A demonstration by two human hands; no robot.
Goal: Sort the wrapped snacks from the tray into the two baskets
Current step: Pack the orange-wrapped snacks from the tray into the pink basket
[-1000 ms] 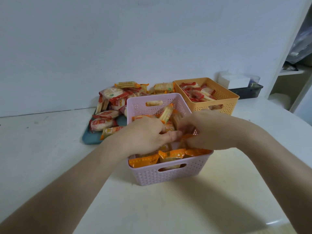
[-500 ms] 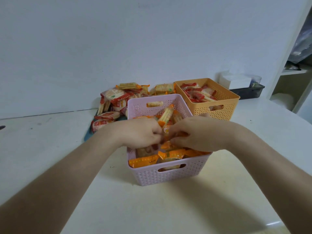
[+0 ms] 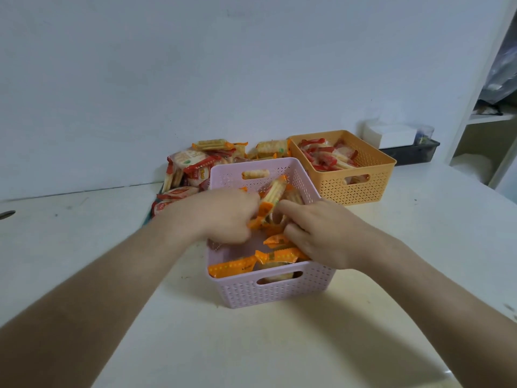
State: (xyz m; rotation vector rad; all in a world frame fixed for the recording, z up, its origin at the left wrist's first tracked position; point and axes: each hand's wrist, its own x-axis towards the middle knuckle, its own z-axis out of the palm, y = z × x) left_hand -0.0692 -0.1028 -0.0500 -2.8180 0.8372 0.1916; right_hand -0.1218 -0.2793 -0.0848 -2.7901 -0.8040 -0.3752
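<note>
Since half a second ago our two hands have drawn slightly apart over the pink basket (image 3: 279, 292), and more of its near left corner shows.

From the head view, the left grip (image 3: 223, 217) is curled and blurred, pinching the lower end of a tilted orange-wrapped snack (image 3: 268, 203). The right grip (image 3: 324, 233) has its forefinger stretched toward that snack and its other fingers bent down among the orange packets (image 3: 232, 268) lying in the basket; we cannot tell whether it holds one. The pink basket stands on the white bench (image 3: 251, 345). Behind it on the right is the orange basket (image 3: 355, 186), holding red-wrapped snacks (image 3: 324, 158). Behind it on the left lies an unsorted pile (image 3: 190, 169) of red and orange packets.
</note>
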